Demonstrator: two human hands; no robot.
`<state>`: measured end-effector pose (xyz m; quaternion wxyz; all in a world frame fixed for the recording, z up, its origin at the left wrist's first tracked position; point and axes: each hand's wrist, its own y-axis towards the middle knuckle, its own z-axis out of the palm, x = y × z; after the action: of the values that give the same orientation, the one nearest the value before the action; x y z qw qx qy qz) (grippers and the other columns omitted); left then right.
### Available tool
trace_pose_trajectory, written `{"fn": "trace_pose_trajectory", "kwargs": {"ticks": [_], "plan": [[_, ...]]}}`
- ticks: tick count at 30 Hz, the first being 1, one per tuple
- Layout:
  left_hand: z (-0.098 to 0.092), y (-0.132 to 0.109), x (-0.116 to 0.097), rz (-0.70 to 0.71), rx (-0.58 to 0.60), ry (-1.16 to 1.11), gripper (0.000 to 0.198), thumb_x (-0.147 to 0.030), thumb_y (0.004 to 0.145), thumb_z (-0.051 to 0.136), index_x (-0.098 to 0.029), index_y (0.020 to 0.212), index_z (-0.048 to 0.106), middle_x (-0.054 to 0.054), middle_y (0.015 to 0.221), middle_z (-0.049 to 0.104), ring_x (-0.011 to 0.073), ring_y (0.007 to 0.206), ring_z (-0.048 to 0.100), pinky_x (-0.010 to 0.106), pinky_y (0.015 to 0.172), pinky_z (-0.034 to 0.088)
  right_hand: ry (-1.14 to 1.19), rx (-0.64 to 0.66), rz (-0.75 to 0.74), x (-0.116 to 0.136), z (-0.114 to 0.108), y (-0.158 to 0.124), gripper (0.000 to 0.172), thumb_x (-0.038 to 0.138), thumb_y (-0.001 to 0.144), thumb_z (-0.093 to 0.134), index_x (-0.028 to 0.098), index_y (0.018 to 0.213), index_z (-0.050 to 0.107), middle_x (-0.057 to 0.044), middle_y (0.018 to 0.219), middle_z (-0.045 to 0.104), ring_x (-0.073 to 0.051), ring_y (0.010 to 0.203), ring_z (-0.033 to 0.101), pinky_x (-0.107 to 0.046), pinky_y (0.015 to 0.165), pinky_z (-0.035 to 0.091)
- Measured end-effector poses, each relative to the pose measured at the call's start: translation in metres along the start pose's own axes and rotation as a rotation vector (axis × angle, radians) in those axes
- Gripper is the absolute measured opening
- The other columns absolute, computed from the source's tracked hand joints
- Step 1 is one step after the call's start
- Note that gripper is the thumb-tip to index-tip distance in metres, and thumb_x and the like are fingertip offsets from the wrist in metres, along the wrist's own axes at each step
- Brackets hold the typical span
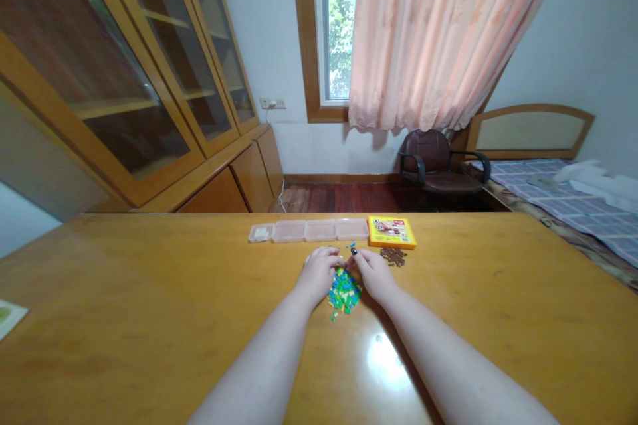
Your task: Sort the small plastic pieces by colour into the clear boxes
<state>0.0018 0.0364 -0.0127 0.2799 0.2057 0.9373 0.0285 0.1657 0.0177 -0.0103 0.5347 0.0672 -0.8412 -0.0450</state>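
Observation:
A pile of small building bricks (345,293), mostly green and blue with some yellow and white, lies on the wooden table (199,319). My left hand (318,272) bends over the pile's far left edge, its fingers curved and a little apart. Facing it from the right, my right hand (375,272) has its fingers drawn together close to the left fingertips. Whatever it may pinch is too small to make out. A few blue bricks (353,245) lie just beyond the hands. Brown bricks (393,256) form a separate heap to the right.
Several clear plastic trays (319,231) stand in a row beyond my hands; white pieces (260,234) lie in the leftmost one. A yellow box (391,232) adjoins the row's right end. Past the table are an armchair (432,159), a bed (553,179) and a glass-door cabinet (164,33).

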Motion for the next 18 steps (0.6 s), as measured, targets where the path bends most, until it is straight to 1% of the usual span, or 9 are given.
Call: {"fn": "trace_pose_trajectory", "kwargs": {"ticks": [2,6,10,12,15,18], "plan": [[-0.0007,-0.0003,-0.0008,0.007,0.003,0.014,0.034,-0.006,0.075,0.049,-0.027,0.088,0.073,0.002,0.116,0.063,0.019,0.111,0.05,0.037,0.101,0.036,-0.056,-0.003,-0.001,-0.0003,-0.001,0.0003,0.035,0.031,0.086,0.036,0.017,0.066,0.061,-0.004,0.069,0.066,-0.016,0.068,0.059,-0.024,0.065,0.039],[-0.0004,-0.0004,-0.0003,0.01,-0.016,0.018,0.034,-0.006,0.075,0.049,-0.028,0.081,0.074,0.002,0.111,0.065,0.0189,0.108,0.052,0.035,0.099,0.038,-0.164,-0.078,0.045,-0.001,-0.0047,0.0013,0.037,0.034,0.088,0.036,0.018,0.062,0.058,-0.003,0.064,0.064,-0.016,0.063,0.058,-0.024,0.061,0.037],[0.0002,-0.0003,0.0021,-0.006,-0.052,0.02,0.033,-0.006,0.073,0.049,-0.027,0.078,0.074,0.001,0.107,0.066,0.0188,0.105,0.053,0.035,0.098,0.038,-0.174,-0.112,0.063,0.0002,-0.005,0.0012,0.038,0.036,0.088,0.035,0.018,0.064,0.058,-0.002,0.061,0.063,-0.016,0.061,0.057,-0.024,0.058,0.036],[0.0004,-0.0003,0.0033,-0.014,-0.071,0.016,0.033,-0.005,0.072,0.049,-0.027,0.077,0.074,0.001,0.106,0.066,0.0188,0.104,0.054,0.035,0.098,0.039,-0.126,-0.091,0.043,0.0014,-0.0032,0.0006,0.037,0.037,0.088,0.036,0.017,0.066,0.059,-0.003,0.062,0.063,-0.016,0.061,0.057,-0.024,0.058,0.036],[0.0012,-0.0003,0.0042,-0.001,-0.082,-0.004,0.034,-0.005,0.071,0.048,-0.026,0.078,0.073,0.001,0.106,0.066,0.0183,0.103,0.054,0.035,0.097,0.04,-0.071,-0.009,-0.029,0.0025,-0.0002,-0.0006,0.039,0.036,0.089,0.036,0.016,0.068,0.061,-0.003,0.066,0.065,-0.015,0.063,0.058,-0.023,0.06,0.038],[0.0018,-0.0002,0.0034,0.024,-0.09,-0.03,0.035,-0.004,0.07,0.047,-0.025,0.08,0.073,0.001,0.106,0.066,0.0175,0.103,0.054,0.034,0.097,0.04,-0.122,0.049,-0.076,0.0022,0.0007,-0.0006,0.037,0.033,0.088,0.037,0.016,0.067,0.062,-0.004,0.069,0.066,-0.016,0.067,0.058,-0.024,0.063,0.039]]}}
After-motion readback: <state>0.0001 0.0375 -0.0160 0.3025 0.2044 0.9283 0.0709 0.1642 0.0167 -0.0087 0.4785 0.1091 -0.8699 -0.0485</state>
